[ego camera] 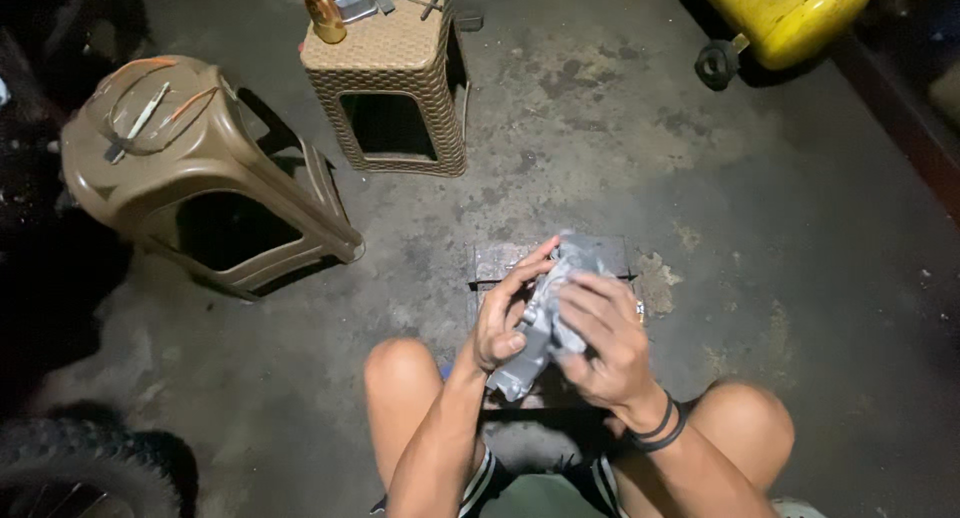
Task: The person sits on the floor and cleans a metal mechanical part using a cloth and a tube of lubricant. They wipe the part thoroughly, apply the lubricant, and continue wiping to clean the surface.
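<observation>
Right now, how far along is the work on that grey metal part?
Done: nothing can be judged finished. In hand: both the left hand and right hand grip the grey metal part above a dark slab on the floor. Left: tools lie unused on the wicker stool, beside a bottle.

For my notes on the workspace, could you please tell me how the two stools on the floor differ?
The smooth brown stool lies tipped over, while the woven-pattern stool stands upright. The woven one carries a bottle and tools on its seat; the tipped one carries only thin sticks. The smooth one looks larger and nearer. Both are brownish plastic with side openings.
</observation>
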